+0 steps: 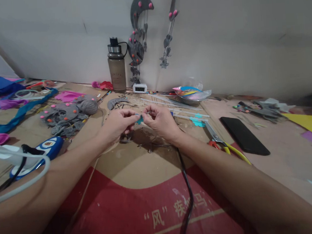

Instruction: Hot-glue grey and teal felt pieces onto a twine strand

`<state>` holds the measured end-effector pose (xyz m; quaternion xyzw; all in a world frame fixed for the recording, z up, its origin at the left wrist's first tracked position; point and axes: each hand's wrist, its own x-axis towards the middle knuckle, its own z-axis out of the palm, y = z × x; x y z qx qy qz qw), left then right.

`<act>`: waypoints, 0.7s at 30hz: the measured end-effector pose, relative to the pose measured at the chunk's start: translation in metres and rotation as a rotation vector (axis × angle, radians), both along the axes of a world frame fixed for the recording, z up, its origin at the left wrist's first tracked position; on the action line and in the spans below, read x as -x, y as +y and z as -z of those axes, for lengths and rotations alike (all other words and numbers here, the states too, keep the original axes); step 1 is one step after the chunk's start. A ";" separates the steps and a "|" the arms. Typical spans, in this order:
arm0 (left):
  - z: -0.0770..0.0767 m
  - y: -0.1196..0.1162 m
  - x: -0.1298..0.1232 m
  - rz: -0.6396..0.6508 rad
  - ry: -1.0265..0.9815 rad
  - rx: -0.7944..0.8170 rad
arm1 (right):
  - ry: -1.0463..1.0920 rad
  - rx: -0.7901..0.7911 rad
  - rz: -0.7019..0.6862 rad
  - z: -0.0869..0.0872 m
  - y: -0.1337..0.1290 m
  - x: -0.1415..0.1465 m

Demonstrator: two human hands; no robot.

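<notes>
Between my fingertips, over the middle of the work surface, is a small turquoise piece (pixel 140 120); its shape is mostly covered. My left hand (pixel 122 123) pinches it from the left with thumb and forefinger. From the right, my right hand (pixel 158 121) meets it in a closed pinch, and whether a thread is also held there I cannot make out. Grey cord (pixel 126 137) lies in a loose coil just below my hands. More turquoise cut pieces (pixel 197 120) lie to the right, close to scissors (pixel 221 141) with yellow and red handles.
A black phone (pixel 244 135) lies at right. A bottle (pixel 117 68) and small digital clock (pixel 139 88) stand by the wall, where grey hanging ornaments (pixel 141 11) are fixed. Grey felt pieces with yarn (pixel 65 114), a blue-white device (pixel 47 147) and a black cable (pixel 188 186) lie about.
</notes>
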<state>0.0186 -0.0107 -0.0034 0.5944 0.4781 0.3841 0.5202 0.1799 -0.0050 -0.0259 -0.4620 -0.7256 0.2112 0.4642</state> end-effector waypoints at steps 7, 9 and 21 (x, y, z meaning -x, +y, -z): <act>0.000 -0.003 -0.001 -0.054 0.117 -0.132 | 0.004 0.008 0.004 0.001 -0.003 0.002; 0.001 -0.003 0.000 -0.080 0.169 -0.192 | 0.036 0.027 -0.017 0.002 -0.002 0.003; 0.002 -0.001 0.002 -0.078 0.267 -0.396 | 0.261 0.169 -0.115 0.007 0.002 0.006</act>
